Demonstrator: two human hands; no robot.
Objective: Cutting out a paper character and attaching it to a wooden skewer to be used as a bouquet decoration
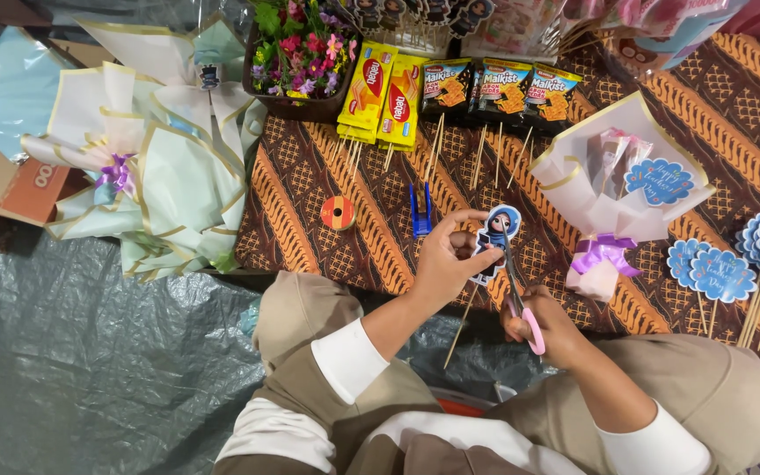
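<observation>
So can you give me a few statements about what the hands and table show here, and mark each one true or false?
1. The left hand holds a paper cutout figure on a stick. True.
2. The right hand holds a stapler. False: it holds pink-handled scissors.
3. A blue stapler lies on the patterned cloth. True.
4. The snack packets lie on the grey sheet. False: they lie on the patterned cloth.
5. A wrapped bouquet with a purple ribbon lies to the right of the hands. True.

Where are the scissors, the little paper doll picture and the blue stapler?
scissors (pixel 533 330), head view, on the pink handle in the right hand.
paper doll picture (pixel 496 230), head view, on the figure's middle.
blue stapler (pixel 420 209), head view, on its body.
</observation>
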